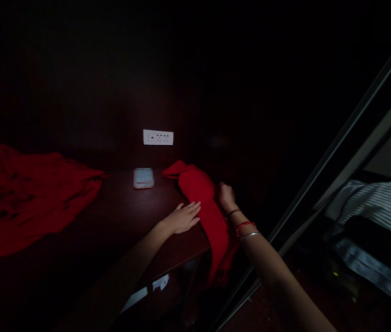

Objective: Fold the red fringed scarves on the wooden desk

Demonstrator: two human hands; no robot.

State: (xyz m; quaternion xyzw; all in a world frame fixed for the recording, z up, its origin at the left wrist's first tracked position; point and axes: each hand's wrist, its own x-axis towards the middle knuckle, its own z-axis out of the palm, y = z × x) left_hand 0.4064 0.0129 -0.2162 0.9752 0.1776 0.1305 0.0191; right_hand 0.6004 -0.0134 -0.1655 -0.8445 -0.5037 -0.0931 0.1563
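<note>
A red scarf (pixel 204 193) lies over the right end of a dark wooden tabletop (pixel 126 198). Its fringed lower end hangs past the front edge. My left hand (pixel 183 219) is open, with the fingers stretched out and their tips on the left side of the scarf. At the scarf's right edge, my right hand (pixel 225 196) is closed in a fist around the cloth; its fingertips are hidden. Bracelets circle my right wrist.
A large rumpled red cloth (pixel 32 198) spreads over the left side. A small pale, blurred square item (pixel 143 178) sits near the wall, below a white socket panel (pixel 158 137). To the right runs a slanted metal-edged frame (pixel 340 143), with striped fabric (pixel 364 203) beyond it.
</note>
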